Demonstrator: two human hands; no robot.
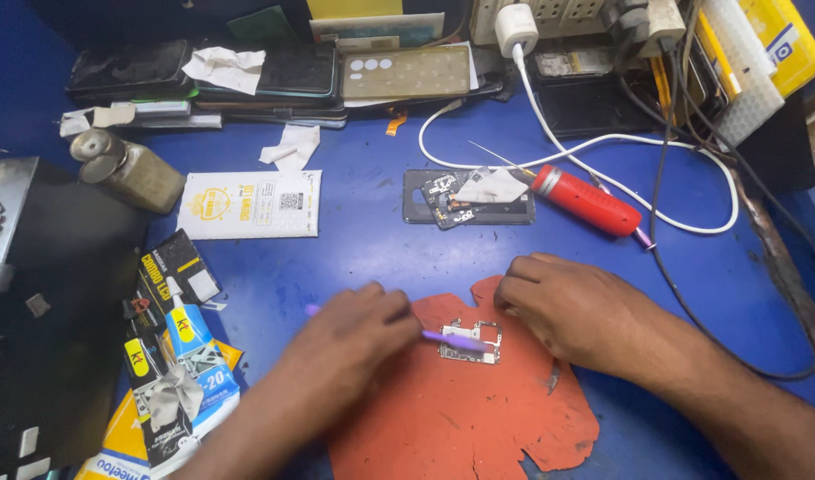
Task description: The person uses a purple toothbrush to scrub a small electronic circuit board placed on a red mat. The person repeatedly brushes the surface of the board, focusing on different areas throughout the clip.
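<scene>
A small phone circuit board (472, 341) lies on an orange-red mat (478, 418) at the bottom centre. My left hand (354, 342) grips a thin purple tool (456, 338) whose tip rests across the board; its other end pokes out left of my knuckles. My right hand (567, 311) sits curled on the mat's right side, fingertips touching the board's upper right edge. Further back lies an opened dark phone body (468, 199) with a white scrap on it.
A red screwdriver (585, 200) and a white charger cable (603, 142) lie at the back right. Stacked phones (274, 76) line the far edge. A metal bottle (132, 169), a white packet (250, 204) and glue tubes (180, 356) sit left.
</scene>
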